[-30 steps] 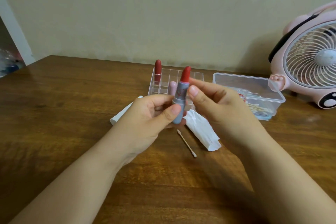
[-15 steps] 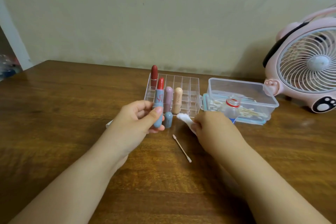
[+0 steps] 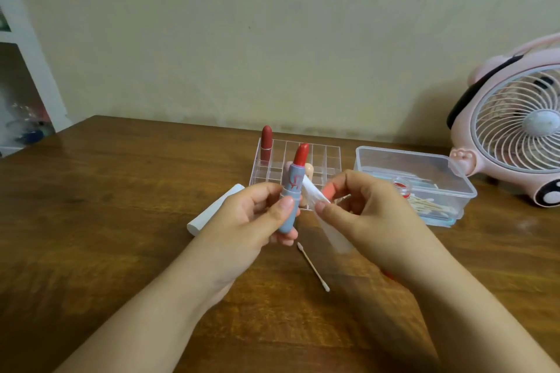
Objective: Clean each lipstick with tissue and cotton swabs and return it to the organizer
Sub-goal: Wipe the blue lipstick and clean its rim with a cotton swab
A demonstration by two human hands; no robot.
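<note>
My left hand (image 3: 242,221) grips an uncapped lipstick (image 3: 292,191) upright, blue-grey tube with a red bullet on top. My right hand (image 3: 363,215) pinches a folded white tissue (image 3: 312,192) and holds it against the tube's right side. Behind them stands the clear acrylic organizer (image 3: 331,157) with a dark red lipstick (image 3: 266,142) in its back left cell; a pink and a beige lipstick are mostly hidden behind the held tube. A cotton swab (image 3: 313,266) lies on the wooden table (image 3: 106,206) below my hands.
A clear plastic box (image 3: 424,166) with cotton swabs and a red-capped bottle sits right of the organizer. A pink desk fan (image 3: 515,130) stands at the far right. A white oblong object (image 3: 209,215) lies left of my left hand.
My left hand has raised the lipstick from the table. My right hand has lifted the tissue off the table and brought it against the tube.
</note>
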